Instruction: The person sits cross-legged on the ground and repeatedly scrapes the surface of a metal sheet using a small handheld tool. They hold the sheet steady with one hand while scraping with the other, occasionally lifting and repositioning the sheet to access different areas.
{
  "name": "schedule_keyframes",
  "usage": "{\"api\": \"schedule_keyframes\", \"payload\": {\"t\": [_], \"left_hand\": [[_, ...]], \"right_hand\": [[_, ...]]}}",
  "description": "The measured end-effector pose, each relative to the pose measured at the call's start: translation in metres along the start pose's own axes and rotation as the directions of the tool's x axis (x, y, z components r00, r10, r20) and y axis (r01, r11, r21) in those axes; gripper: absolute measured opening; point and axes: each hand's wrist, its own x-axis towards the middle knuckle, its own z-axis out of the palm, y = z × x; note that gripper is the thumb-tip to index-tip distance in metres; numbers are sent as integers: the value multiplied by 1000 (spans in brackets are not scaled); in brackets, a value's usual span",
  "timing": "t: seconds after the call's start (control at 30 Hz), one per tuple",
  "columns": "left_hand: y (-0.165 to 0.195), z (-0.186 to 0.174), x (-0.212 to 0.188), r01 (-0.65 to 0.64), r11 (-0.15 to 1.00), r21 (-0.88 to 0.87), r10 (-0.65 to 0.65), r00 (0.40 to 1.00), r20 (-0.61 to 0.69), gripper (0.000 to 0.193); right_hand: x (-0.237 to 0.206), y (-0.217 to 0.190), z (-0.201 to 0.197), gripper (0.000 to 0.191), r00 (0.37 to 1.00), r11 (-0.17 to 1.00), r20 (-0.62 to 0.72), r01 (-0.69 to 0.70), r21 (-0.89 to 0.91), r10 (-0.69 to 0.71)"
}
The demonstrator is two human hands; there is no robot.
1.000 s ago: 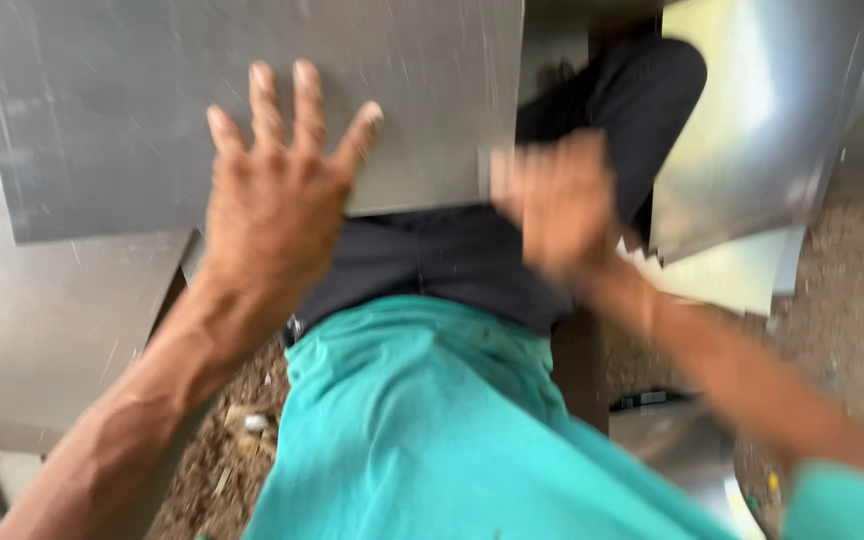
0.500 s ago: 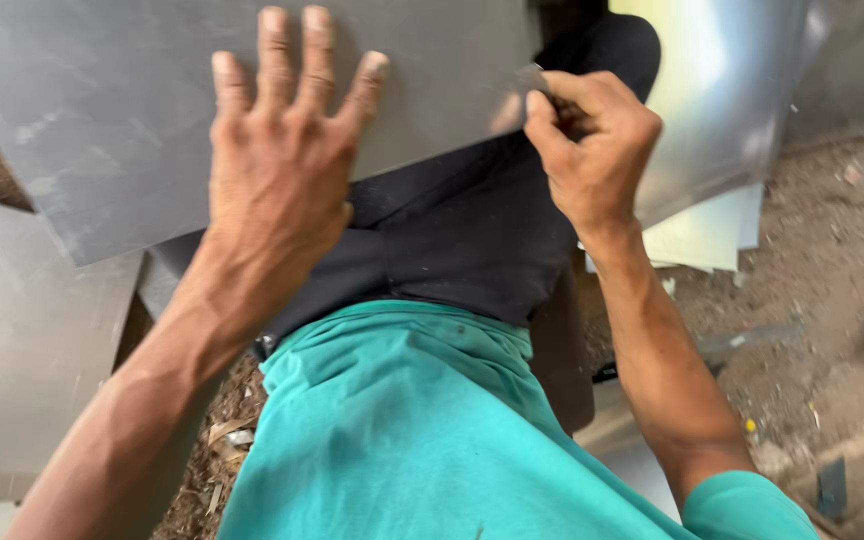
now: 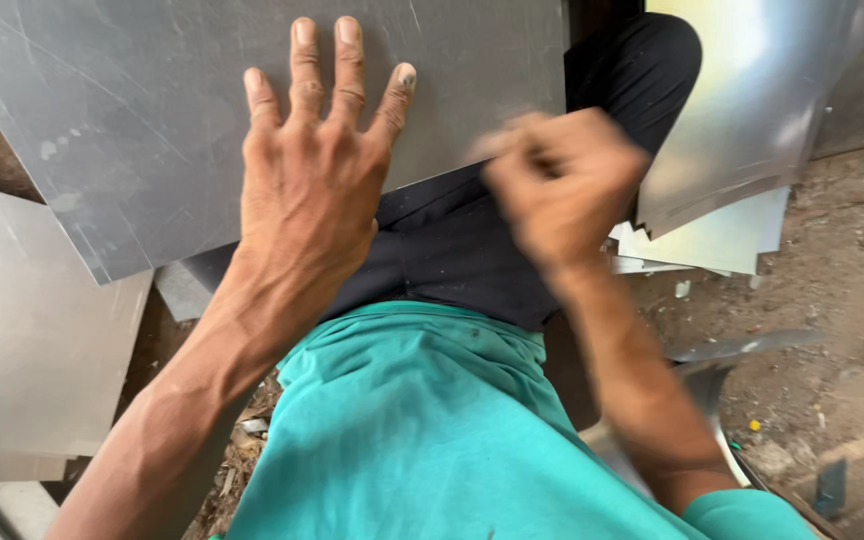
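1. The left hand point(image 3: 317, 170) lies flat, fingers spread, pressing on a grey metal sheet point(image 3: 152, 110) that rests across the person's lap; it grasps nothing
2. The right hand point(image 3: 562, 185) is blurred and curled into a fist at the sheet's lower edge; whether it holds anything cannot be told
3. Black trousers point(image 3: 452, 250) and a teal shirt point(image 3: 422, 430) show below
4. At least three more flat, dull metal sheets lie around: one pale sheet point(image 3: 22, 330) at left, shiny ones point(image 3: 742, 110) at right
5. The ground point(image 3: 832, 300) is bare dirt with scraps
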Motion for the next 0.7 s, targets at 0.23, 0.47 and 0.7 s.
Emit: {"api": "schedule_keyframes", "payload": {"t": [0.23,0.47,0.7], "left_hand": [[0,-13,2,-21,1000,12,21,1000,-23,80],[3,-9,1,-17,1000,-5,17,998,-59,81],[4,-7,-3,-3,1000,5,3,997,-75,82]], "right_hand": [[11,42,-34,15,981,980,-44,-187,67,190],[-33,105,-71,27,936,882,66,-349,317,346],[-52,73,-54,30,989,990,68,-135,30,133]]}}
